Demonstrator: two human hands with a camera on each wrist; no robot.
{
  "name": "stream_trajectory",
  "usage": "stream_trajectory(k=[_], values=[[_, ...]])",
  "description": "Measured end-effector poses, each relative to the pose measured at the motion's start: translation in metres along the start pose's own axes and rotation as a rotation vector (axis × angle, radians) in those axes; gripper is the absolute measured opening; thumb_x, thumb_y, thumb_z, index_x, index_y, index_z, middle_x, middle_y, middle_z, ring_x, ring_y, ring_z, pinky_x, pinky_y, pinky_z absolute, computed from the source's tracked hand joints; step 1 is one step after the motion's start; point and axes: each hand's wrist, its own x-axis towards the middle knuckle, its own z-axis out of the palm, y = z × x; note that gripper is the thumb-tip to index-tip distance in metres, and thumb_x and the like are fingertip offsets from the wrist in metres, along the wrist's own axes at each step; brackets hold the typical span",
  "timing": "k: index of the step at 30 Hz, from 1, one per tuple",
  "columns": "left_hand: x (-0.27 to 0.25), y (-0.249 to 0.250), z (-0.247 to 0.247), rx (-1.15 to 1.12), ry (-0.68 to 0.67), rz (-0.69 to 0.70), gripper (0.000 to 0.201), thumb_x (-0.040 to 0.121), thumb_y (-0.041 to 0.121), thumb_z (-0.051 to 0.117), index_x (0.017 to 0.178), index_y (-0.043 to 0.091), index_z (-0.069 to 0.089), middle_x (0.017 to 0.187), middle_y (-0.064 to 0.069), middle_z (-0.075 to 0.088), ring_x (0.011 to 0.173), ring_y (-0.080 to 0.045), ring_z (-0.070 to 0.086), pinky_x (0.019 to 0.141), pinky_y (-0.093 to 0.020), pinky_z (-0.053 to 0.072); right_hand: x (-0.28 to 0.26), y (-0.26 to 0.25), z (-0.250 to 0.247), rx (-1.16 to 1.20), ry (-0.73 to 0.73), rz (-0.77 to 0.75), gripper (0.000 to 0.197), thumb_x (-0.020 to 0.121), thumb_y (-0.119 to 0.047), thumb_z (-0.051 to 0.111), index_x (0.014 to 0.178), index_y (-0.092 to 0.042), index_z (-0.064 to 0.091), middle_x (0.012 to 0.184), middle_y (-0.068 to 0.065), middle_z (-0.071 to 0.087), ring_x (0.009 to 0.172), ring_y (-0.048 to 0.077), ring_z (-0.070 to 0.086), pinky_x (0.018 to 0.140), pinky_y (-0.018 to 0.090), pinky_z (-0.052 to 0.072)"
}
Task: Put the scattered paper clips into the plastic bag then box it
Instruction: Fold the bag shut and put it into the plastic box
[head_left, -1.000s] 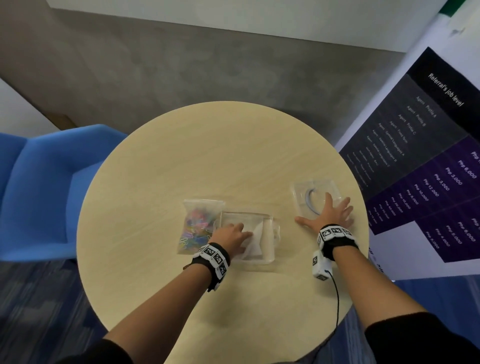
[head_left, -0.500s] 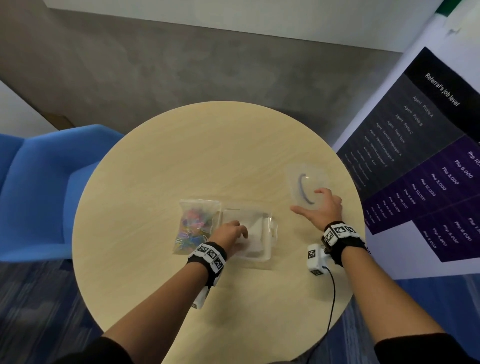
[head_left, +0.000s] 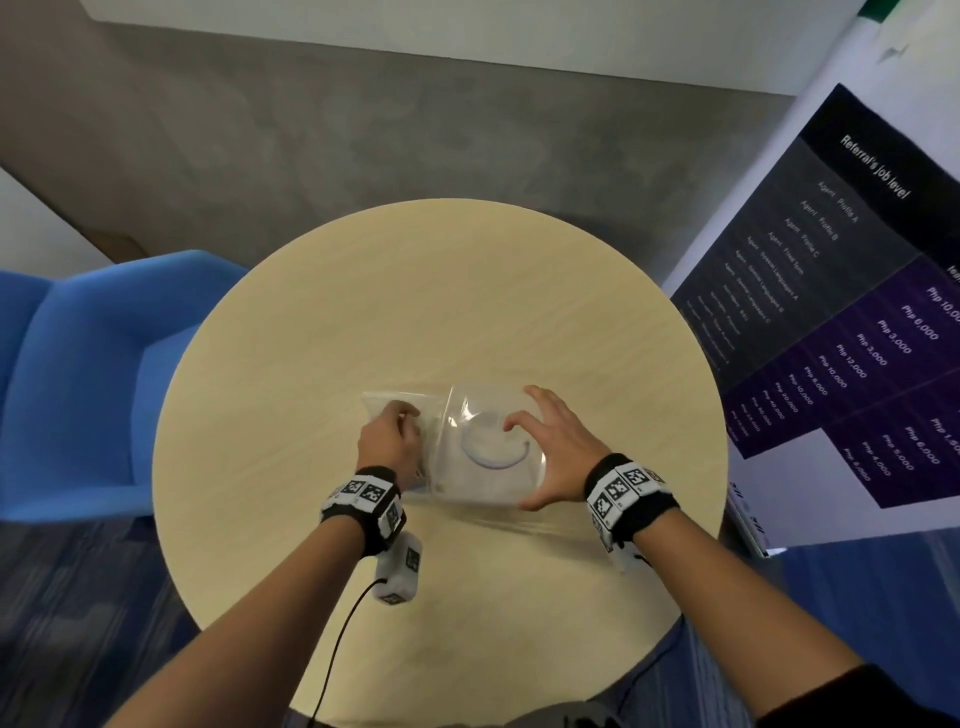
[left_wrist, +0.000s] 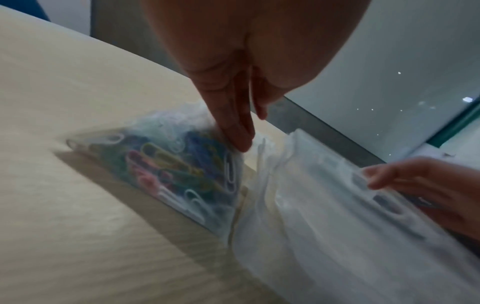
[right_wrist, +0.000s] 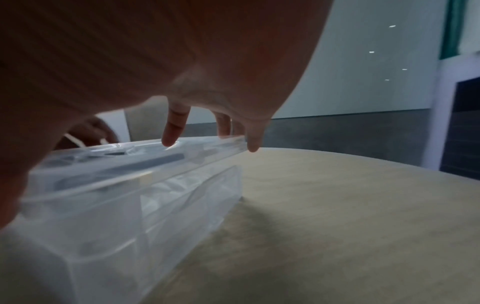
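A clear plastic bag (left_wrist: 168, 164) full of coloured paper clips lies tilted on the round table (head_left: 467, 291), just left of the clear plastic box (right_wrist: 116, 226). My left hand (head_left: 402, 418) pinches the bag's right edge and lifts that side; in the head view the hand hides the clips. My right hand (head_left: 540, 447) grips the clear lid (head_left: 488, 452) with spread fingers (right_wrist: 171, 133) and holds it on top of the box. A grey arc marks the lid. White crumpled wrap shows inside the box.
A blue chair (head_left: 78, 374) stands at the table's left. A dark printed banner (head_left: 857, 312) stands close on the right. A cable runs from my left wrist across the table's near edge.
My right hand picked the lid up from the table's right side and carried it left onto the box. My left hand left the box and took hold of the bag's edge.
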Motion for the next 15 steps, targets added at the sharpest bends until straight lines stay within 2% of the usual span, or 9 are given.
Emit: stream_trajectory(k=[2, 4, 6, 8, 9, 11, 13, 15], values=[[-0.004, -0.001, 0.000, 0.053, -0.062, 0.026, 0.026, 0.094, 0.034, 0.056, 0.112, 0.019, 0.068, 0.097, -0.005, 0.073, 0.083, -0.019, 0.065, 0.084, -0.033, 0.055, 0.005, -0.003, 0.004, -0.072, -0.043, -0.026, 0.100, 0.042, -0.056, 0.088, 0.127, -0.040, 0.039, 0.159, 0.003, 0.005, 0.148, 0.026, 0.004, 0.119, 0.039, 0.020], [-0.006, -0.001, 0.004, 0.216, -0.136, 0.107, 0.043, 0.089, 0.041, 0.064, 0.125, 0.017, 0.064, 0.098, -0.003, 0.073, 0.087, -0.017, 0.065, 0.086, -0.028, 0.051, 0.008, -0.004, 0.005, -0.094, -0.078, -0.022, 0.103, 0.045, -0.056, 0.089, 0.132, -0.039, 0.037, 0.161, 0.003, 0.003, 0.149, 0.026, 0.001, 0.121, 0.041, 0.018], [-0.007, -0.002, 0.009, 0.287, -0.172, 0.131, 0.052, 0.089, 0.038, 0.066, 0.134, 0.015, 0.056, 0.087, 0.000, 0.069, 0.082, -0.015, 0.061, 0.080, -0.023, 0.045, 0.012, -0.005, 0.003, -0.104, -0.114, -0.014, 0.109, 0.046, -0.054, 0.090, 0.137, -0.039, 0.033, 0.163, 0.002, -0.002, 0.150, 0.026, -0.004, 0.121, 0.041, 0.016], [-0.009, -0.004, 0.015, 0.198, -0.208, 0.063, 0.058, 0.088, 0.033, 0.068, 0.140, 0.014, 0.050, 0.079, 0.002, 0.063, 0.076, -0.013, 0.058, 0.077, -0.021, 0.043, 0.014, -0.004, 0.002, -0.143, -0.152, -0.017, 0.114, 0.046, -0.052, 0.091, 0.140, -0.040, 0.028, 0.163, 0.001, -0.007, 0.150, 0.025, -0.009, 0.120, 0.040, 0.015], [-0.010, -0.006, 0.017, 0.116, -0.211, 0.008, 0.063, 0.086, 0.032, 0.071, 0.142, 0.014, 0.048, 0.084, 0.000, 0.064, 0.080, -0.013, 0.059, 0.080, -0.022, 0.045, 0.012, -0.003, 0.001, -0.144, -0.167, -0.013, 0.116, 0.046, -0.052, 0.091, 0.142, -0.040, 0.026, 0.163, 0.000, -0.009, 0.150, 0.024, -0.011, 0.119, 0.039, 0.014], [-0.011, -0.009, 0.018, -0.046, -0.186, -0.106, 0.072, 0.078, 0.033, 0.079, 0.141, 0.014, 0.048, 0.108, -0.005, 0.068, 0.092, -0.015, 0.062, 0.086, -0.026, 0.050, 0.007, 0.000, 0.002, -0.023, -0.164, 0.040, 0.123, 0.045, -0.055, 0.090, 0.147, -0.039, 0.022, 0.163, -0.003, -0.010, 0.149, 0.019, -0.012, 0.119, 0.037, 0.013], [-0.013, -0.010, 0.018, -0.131, -0.176, -0.193, 0.070, 0.072, 0.037, 0.083, 0.132, 0.012, 0.056, 0.116, -0.005, 0.069, 0.096, -0.015, 0.065, 0.086, -0.025, 0.051, -0.001, -0.002, 0.006, 0.229, -0.070, 0.204, 0.123, 0.051, -0.061, 0.086, 0.151, -0.036, 0.018, 0.163, -0.002, -0.005, 0.150, 0.018, -0.001, 0.120, 0.038, 0.015], [-0.016, -0.010, 0.019, -0.183, -0.192, -0.247, 0.061, 0.069, 0.040, 0.085, 0.120, 0.012, 0.065, 0.107, -0.002, 0.072, 0.092, -0.015, 0.069, 0.085, -0.026, 0.055, -0.005, -0.001, 0.016, 0.391, 0.083, 0.452, 0.100, 0.072, -0.057, 0.076, 0.151, -0.023, 0.025, 0.157, 0.009, 0.021, 0.143, 0.027, 0.027, 0.115, 0.039, 0.029]])
